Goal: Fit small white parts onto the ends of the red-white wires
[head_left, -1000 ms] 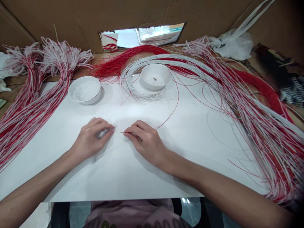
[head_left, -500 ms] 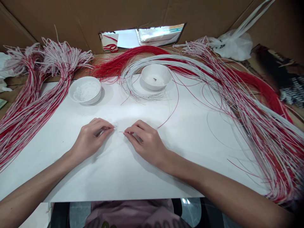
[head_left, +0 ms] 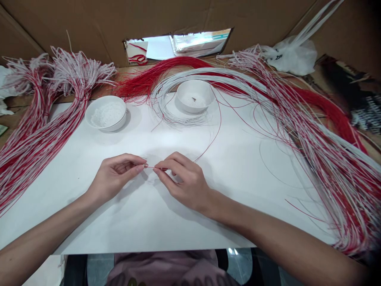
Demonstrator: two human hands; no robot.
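Observation:
Over the white tabletop (head_left: 119, 222), my right hand (head_left: 186, 180) pinches a thin red wire (head_left: 151, 167) near its end. The wire's long part rises behind the knuckles toward the back of the table. My left hand (head_left: 117, 174) is closed in a pinch on a tiny whitish piece (head_left: 145, 166), too small to make out well. The tip of the red wire meets that piece at the left fingertips; whether it passes inside is hidden. Beyond my left hand stands a white bowl (head_left: 123, 121) holding small white bits (head_left: 107, 115).
A second white bowl (head_left: 195, 99) sits inside a coil of white wire (head_left: 162, 109). Red wire (head_left: 184, 61) arcs behind it. Red-and-white strand bundles lie left (head_left: 56, 123) and right (head_left: 315, 139). A cardboard wall (head_left: 89, 24) with a cut opening closes the back.
My left hand has shifted slightly toward my right hand, its fingers straighter. The gap between wire tip and left fingertips has closed; they now meet.

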